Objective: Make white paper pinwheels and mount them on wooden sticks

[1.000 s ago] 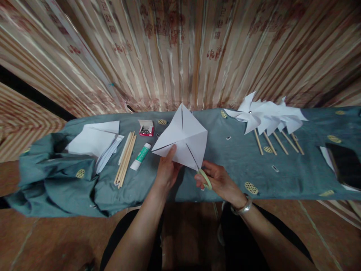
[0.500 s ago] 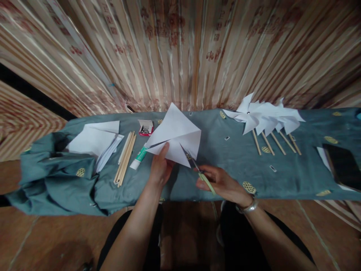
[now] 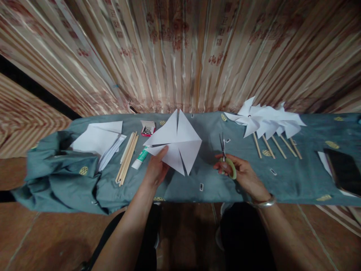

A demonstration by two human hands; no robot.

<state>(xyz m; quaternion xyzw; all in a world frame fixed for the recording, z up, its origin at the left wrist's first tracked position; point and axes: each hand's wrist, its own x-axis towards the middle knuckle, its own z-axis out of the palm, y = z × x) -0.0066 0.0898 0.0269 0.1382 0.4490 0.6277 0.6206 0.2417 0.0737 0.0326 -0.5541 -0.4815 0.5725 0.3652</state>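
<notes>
My left hand is closed on the lower left part of a white paper square, its thumb lying on top. Slits run in from the paper's corners at the top, left and bottom, and the middle is uncut. To the right, apart from the paper, my right hand grips a pair of scissors with light green handles. The scissor blades point away from me and look slightly parted. Beside my left hand a green and white glue tube lies partly under the paper's left corner.
Left of the glue lie several wooden sticks and a pile of white paper sheets. A small red box of metal pins stands behind. Several paper pinwheels on sticks lie at right, a dark phone farther right. Cloth covers the table.
My right hand has drawn the scissors out of the paper's lower slit and moved them right, turning the blades away from me. The paper has turned slightly in my left hand, and its top slit now shows.
</notes>
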